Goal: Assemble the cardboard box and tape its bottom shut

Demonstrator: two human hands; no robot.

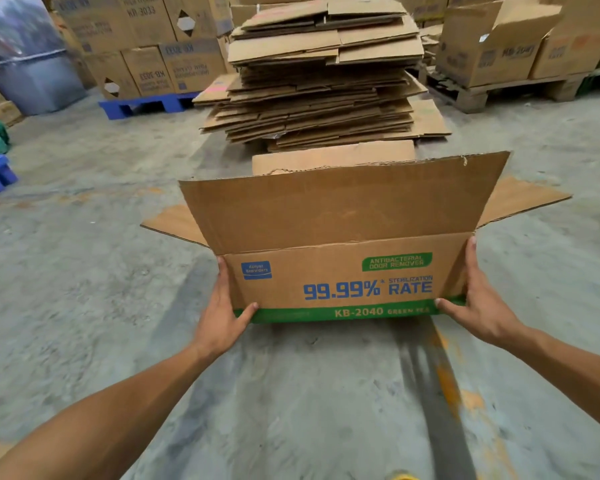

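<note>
Both hands carry the cardboard box between them, each grip flat against an end wall. Left hand lies on the left end with fingers straight up the corner and the thumb laid across the green band at the front's lower edge. Right hand mirrors it on the right end, fingers straight, thumb on the same band. Neither grip curls round anything; the box is pressed between the palms.

It hangs above the concrete floor, printed front toward the camera, reading "99.99% STERILIZATION RATE" and "KB-2040". Its near long flap stands upright, and the two short flaps splay outward at either side.

Just behind it rises a tall stack of flattened cartons. Farther back, printed cartons sit on a blue pallet to the left and on a wooden pallet to the right.
</note>
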